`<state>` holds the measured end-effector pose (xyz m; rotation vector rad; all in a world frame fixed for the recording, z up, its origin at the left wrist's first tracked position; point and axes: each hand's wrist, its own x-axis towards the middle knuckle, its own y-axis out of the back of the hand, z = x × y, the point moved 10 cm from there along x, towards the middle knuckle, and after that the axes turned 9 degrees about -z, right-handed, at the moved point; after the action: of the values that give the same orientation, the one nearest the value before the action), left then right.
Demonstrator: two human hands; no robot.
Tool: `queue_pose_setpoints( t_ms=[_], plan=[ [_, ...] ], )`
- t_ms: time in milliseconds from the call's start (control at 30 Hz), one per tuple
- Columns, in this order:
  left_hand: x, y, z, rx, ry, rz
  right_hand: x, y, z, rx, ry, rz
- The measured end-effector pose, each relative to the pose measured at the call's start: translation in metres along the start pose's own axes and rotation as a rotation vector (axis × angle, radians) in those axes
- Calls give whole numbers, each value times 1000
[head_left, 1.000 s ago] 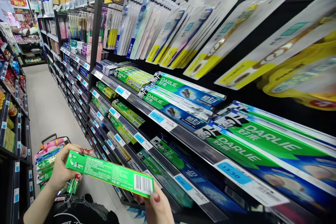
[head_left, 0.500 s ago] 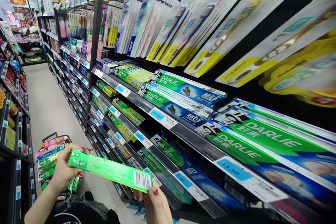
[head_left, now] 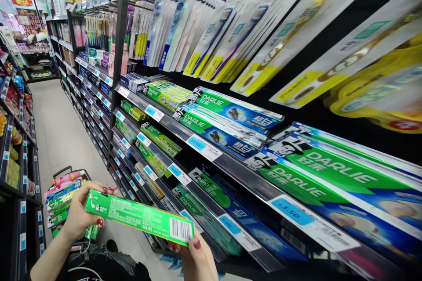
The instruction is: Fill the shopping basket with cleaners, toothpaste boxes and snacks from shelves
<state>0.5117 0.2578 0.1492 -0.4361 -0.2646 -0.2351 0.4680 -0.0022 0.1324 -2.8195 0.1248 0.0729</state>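
Observation:
A long green toothpaste box is held between my two hands, its printed side with a barcode turned up toward me. My left hand grips the box's left end, thumb below and fingers along the top. At the right end, my right hand pinches the box near the barcode, with part of its fingers hidden behind the box. Green and blue toothpaste boxes lie in rows on the shelf to the right of the held box.
Shelf edges with price labels run along my right side. Packaged toothbrushes hang from hooks above. A basket of colourful boxes stands on the floor at lower left. The aisle floor leads away, with another shelf on the left.
The toothpaste box has tilted slightly, its barcode end a little lower and farther right. Both hands keep their hold.

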Motion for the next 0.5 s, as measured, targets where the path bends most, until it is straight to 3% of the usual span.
queue_pose_setpoints(
  t_ms=[167, 500],
  plan=[
    [3, -12, 15, 1, -93, -74, -5, 7, 6, 51, -4, 37],
    [3, -16, 24, 15, -148, -85, -9, 10, 14, 42, 5, 68]
  ],
)
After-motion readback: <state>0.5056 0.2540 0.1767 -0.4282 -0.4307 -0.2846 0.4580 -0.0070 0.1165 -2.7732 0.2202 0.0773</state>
